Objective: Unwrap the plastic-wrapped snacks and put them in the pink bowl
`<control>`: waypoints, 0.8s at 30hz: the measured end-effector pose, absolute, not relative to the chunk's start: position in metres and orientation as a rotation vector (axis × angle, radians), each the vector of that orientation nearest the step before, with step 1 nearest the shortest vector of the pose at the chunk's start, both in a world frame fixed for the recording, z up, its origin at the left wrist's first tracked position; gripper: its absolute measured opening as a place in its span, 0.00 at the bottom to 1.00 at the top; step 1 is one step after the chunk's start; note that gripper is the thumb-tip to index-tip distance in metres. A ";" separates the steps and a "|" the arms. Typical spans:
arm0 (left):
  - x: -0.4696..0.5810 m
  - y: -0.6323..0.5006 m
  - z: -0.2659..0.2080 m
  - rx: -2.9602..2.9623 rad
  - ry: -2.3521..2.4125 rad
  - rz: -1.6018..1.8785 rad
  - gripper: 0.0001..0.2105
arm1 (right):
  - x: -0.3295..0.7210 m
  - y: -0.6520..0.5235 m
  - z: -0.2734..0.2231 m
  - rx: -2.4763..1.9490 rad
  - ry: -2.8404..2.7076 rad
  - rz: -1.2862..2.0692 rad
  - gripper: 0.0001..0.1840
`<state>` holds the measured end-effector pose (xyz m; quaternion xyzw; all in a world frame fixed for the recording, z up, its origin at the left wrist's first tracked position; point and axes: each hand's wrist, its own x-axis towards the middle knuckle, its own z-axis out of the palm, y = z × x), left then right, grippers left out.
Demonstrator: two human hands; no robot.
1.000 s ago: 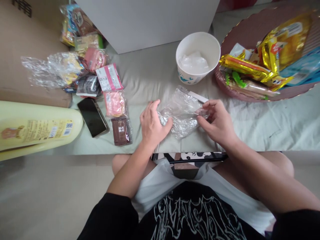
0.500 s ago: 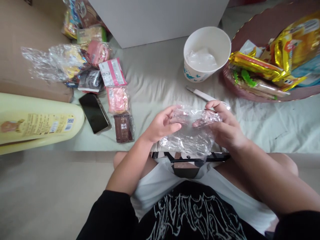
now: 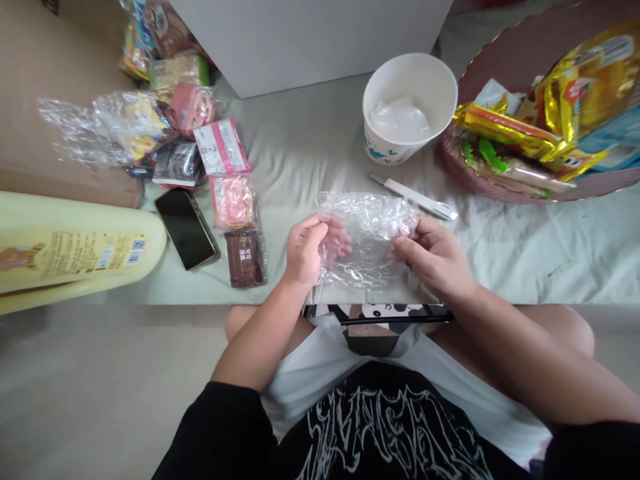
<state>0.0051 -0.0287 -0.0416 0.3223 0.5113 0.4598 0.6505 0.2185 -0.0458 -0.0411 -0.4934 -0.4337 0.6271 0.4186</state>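
Cloth [image 3: 300, 133] covers the surface in front of me. The pink basket [image 3: 480, 67], loaded with wrapped snacks, stands to the right. The white tub [image 3: 385, 148], containing crumpled translucent plastic, stands just beside it.

The clear plastic film [image 3: 367, 243] is located between my hands, near the cloth's front edge. Change of state: a moment ago it was bunched and drooped past that edge; now it is drawn out wide over the cloth. In my judgement, this makes it easier to control from both sides.

Right hand [image 3: 437, 260]: thumb and fingers pinch the film's right side. Left hand [image 3: 305, 252]: positioned at the left side, fingers visible through the film; I cannot tell whether the thumb clamps it. The slim white tool [image 3: 423, 201] lies just beyond, its full length now exposed.
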 end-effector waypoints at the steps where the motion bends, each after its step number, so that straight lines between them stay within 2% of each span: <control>1: 0.005 -0.029 -0.042 0.743 1.145 1.007 0.14 | 0.220 -0.045 -0.039 -1.250 -1.113 1.562 0.14; 6: 0.006 -0.029 -0.042 0.851 1.071 0.796 0.18 | 0.227 -0.041 -0.029 -1.273 -1.207 1.482 0.17; 13: 0.005 -0.027 -0.041 0.967 1.073 0.695 0.12 | 0.228 -0.042 -0.025 -1.464 -1.339 1.318 0.12; 19: 0.004 -0.025 -0.045 0.956 1.079 0.804 0.14 | 0.231 -0.041 -0.025 -1.424 -1.450 1.382 0.11; 24: 0.006 -0.025 -0.044 0.906 1.040 0.909 0.14 | 0.232 -0.040 -0.032 -1.352 -1.166 1.394 0.07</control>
